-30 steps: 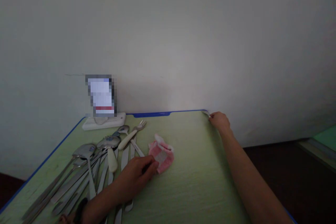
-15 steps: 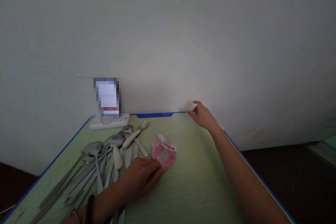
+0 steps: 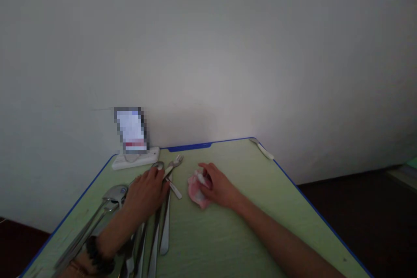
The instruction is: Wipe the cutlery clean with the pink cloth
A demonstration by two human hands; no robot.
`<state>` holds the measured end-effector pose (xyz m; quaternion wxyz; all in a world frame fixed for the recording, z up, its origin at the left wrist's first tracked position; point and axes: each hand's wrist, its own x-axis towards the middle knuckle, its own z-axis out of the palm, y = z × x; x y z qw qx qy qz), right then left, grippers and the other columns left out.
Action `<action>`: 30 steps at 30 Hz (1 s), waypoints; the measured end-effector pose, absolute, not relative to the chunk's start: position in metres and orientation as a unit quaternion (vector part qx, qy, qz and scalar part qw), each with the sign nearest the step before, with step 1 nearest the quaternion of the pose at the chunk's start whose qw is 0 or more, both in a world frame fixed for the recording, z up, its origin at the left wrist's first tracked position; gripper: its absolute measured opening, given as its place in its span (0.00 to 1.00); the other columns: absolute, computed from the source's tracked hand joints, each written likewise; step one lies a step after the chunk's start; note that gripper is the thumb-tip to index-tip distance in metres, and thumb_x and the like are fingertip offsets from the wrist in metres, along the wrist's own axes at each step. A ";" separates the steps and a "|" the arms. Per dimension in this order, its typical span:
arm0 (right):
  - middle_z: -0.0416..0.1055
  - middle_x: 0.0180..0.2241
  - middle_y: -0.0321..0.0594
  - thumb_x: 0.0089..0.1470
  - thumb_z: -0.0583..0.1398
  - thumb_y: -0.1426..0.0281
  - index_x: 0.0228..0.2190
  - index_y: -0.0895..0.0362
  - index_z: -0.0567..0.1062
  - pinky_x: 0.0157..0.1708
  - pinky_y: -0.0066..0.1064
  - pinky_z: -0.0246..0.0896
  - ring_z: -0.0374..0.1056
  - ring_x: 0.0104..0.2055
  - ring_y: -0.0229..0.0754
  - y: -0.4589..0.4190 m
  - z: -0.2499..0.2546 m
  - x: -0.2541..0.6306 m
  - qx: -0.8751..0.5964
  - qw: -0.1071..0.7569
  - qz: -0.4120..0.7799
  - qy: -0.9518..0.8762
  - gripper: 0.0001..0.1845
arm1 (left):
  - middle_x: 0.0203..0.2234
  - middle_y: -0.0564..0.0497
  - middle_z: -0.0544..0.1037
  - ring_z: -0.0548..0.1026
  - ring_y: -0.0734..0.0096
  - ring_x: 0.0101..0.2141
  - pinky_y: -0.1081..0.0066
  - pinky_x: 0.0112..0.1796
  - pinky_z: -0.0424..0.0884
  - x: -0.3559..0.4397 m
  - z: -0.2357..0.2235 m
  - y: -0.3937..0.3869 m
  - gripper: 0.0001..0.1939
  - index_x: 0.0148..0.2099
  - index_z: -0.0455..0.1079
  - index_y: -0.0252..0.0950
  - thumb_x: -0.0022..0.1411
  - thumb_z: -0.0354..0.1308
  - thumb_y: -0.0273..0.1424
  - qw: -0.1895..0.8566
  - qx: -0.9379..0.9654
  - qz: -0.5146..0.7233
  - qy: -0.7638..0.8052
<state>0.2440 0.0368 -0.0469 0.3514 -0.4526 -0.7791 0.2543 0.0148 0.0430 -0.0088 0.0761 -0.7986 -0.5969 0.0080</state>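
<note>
My right hand (image 3: 219, 186) is closed on a small pink and white cloth (image 3: 194, 196), thumb and fingers pinching its right side. My left hand (image 3: 146, 191) lies over the cutlery pile with its fingers curled down; whatever is in them is hidden. Just beyond those fingers is a light-handled fork (image 3: 177, 160), crossing a small spoon (image 3: 176, 190). Left of the hand rests a large metal serving spoon (image 3: 114, 192). Several long metal handles (image 3: 165, 239) point toward me beneath the left forearm.
A white-handled utensil (image 3: 266, 152) lies by the table's far right corner. At the back left, a blurred phone (image 3: 132, 130) stands on a white power strip (image 3: 151, 155). The green table (image 3: 241, 239) has a blue edge and meets the wall (image 3: 228, 52).
My right hand came back from the far right corner to the pink cloth, uncovering the white-handled utensil there. My left hand let go of the cloth and moved left onto the cutlery.
</note>
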 end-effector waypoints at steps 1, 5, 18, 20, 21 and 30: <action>0.66 0.38 0.44 0.49 0.56 0.72 0.52 0.59 0.61 0.38 0.33 0.60 0.63 0.35 0.39 0.040 -0.049 0.246 -0.474 0.384 0.264 -0.747 0.26 | 0.44 0.39 0.72 0.72 0.50 0.44 0.57 0.42 0.67 0.014 -0.011 0.046 0.16 0.48 0.65 0.32 0.65 0.44 0.34 0.068 -0.793 0.015 -0.605; 0.67 0.30 0.39 0.53 0.53 0.67 0.51 0.60 0.61 0.32 0.32 0.59 0.62 0.29 0.38 0.048 -0.051 0.250 -0.557 0.472 0.276 -0.625 0.23 | 0.39 0.39 0.76 0.73 0.50 0.44 0.56 0.42 0.67 0.014 -0.016 0.053 0.15 0.46 0.66 0.31 0.65 0.43 0.33 0.044 -0.789 0.013 -0.612; 0.71 0.28 0.35 0.36 0.60 0.75 0.31 0.58 0.71 0.33 0.29 0.61 0.65 0.30 0.37 0.071 -0.052 0.262 -0.389 0.616 0.595 -0.341 0.13 | 0.45 0.45 0.73 0.72 0.64 0.44 0.68 0.44 0.66 0.052 -0.013 0.018 0.21 0.55 0.61 0.35 0.67 0.37 0.38 -0.303 -0.739 -0.316 -0.512; 0.72 0.28 0.35 0.35 0.58 0.79 0.28 0.59 0.72 0.35 0.28 0.60 0.66 0.31 0.35 0.071 -0.050 0.266 -0.308 0.570 0.679 -0.345 0.11 | 0.43 0.45 0.73 0.71 0.64 0.42 0.67 0.44 0.66 0.061 -0.021 0.010 0.23 0.57 0.60 0.35 0.67 0.37 0.40 -0.356 -0.707 -0.353 -0.499; 0.72 0.28 0.35 0.35 0.58 0.80 0.26 0.59 0.72 0.35 0.27 0.60 0.66 0.31 0.35 0.071 -0.049 0.268 -0.278 0.553 0.704 -0.348 0.10 | 0.43 0.46 0.72 0.70 0.64 0.41 0.66 0.46 0.65 0.063 -0.025 0.006 0.23 0.58 0.59 0.36 0.67 0.38 0.41 -0.378 -0.702 -0.348 -0.493; 0.75 0.30 0.41 0.47 0.61 0.69 0.29 0.60 0.72 0.39 0.34 0.63 0.70 0.35 0.40 0.080 -0.060 0.270 -0.238 0.514 0.759 -0.320 0.07 | 0.36 0.50 0.70 0.67 0.65 0.38 0.69 0.40 0.64 0.063 -0.040 0.009 0.21 0.54 0.58 0.37 0.64 0.43 0.44 -0.468 -0.646 -0.314 -0.514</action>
